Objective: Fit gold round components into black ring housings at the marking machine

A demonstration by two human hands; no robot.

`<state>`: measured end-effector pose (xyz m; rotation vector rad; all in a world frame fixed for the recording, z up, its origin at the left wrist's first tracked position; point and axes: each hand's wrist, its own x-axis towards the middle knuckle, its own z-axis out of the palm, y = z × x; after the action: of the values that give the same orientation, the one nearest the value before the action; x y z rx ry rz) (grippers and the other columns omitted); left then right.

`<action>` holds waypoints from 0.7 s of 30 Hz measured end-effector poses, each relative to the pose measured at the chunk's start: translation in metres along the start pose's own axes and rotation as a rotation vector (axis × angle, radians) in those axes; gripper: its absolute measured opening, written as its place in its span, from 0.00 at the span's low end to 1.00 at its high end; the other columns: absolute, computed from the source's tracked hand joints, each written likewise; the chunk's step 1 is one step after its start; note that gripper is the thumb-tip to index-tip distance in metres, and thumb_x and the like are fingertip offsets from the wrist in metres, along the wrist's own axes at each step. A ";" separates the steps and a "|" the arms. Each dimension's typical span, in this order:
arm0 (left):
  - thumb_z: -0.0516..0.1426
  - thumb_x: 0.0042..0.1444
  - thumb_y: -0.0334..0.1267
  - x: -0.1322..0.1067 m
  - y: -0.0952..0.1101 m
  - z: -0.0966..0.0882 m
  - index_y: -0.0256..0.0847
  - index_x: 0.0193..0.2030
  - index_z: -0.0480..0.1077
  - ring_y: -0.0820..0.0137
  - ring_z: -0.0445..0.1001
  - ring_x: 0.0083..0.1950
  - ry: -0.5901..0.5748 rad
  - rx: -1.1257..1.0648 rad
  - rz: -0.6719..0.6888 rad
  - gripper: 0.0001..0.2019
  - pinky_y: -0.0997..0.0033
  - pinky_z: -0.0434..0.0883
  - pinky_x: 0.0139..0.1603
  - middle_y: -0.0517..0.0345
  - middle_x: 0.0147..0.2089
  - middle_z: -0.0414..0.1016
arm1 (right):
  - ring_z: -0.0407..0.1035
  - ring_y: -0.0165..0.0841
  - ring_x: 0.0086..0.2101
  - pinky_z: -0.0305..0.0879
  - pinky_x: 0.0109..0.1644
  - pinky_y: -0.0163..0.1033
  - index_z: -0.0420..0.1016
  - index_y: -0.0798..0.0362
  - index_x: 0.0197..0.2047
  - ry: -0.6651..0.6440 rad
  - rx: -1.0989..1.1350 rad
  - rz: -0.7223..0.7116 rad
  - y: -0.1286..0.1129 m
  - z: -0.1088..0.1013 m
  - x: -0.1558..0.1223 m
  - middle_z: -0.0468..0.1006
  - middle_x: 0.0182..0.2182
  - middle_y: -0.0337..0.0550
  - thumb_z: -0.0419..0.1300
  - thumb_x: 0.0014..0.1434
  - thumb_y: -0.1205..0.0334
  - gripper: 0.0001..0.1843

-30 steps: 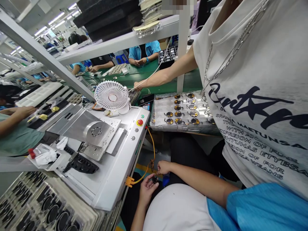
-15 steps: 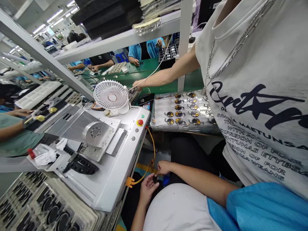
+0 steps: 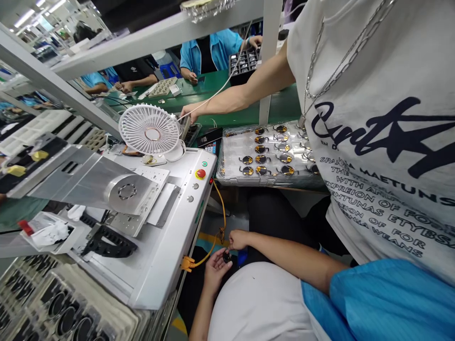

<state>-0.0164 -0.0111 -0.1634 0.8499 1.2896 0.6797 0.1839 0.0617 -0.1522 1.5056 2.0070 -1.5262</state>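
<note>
Both hands sit low, just right of the cable (image 3: 222, 214). Left hand (image 3: 214, 271) is palm up, fingers curled on a part (image 3: 226, 257). Right hand (image 3: 237, 239) is loosely fisted just above.

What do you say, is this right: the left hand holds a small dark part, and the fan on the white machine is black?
Not quite: the head view shows the fan is white, not black. It does stand on the white machine, and the left hand does hold a small dark part.
</note>
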 end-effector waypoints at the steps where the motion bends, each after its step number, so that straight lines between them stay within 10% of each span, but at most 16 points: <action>1: 0.78 0.32 0.45 0.000 0.000 0.000 0.38 0.48 0.80 0.51 0.83 0.55 -0.001 0.002 -0.003 0.33 0.48 0.74 0.64 0.38 0.53 0.84 | 0.76 0.36 0.42 0.75 0.49 0.46 0.77 0.57 0.47 -0.001 0.003 -0.002 0.000 0.000 0.000 0.80 0.43 0.45 0.63 0.70 0.52 0.15; 21: 0.78 0.31 0.45 0.005 -0.005 -0.003 0.38 0.47 0.81 0.49 0.82 0.56 0.018 0.038 -0.026 0.33 0.48 0.75 0.63 0.38 0.52 0.84 | 0.77 0.36 0.43 0.75 0.51 0.47 0.78 0.57 0.45 0.002 0.018 -0.025 -0.004 -0.006 -0.002 0.81 0.43 0.45 0.62 0.70 0.52 0.15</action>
<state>-0.0185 -0.0093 -0.1699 0.8580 1.3314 0.6459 0.1839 0.0660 -0.1455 1.4952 2.0261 -1.5566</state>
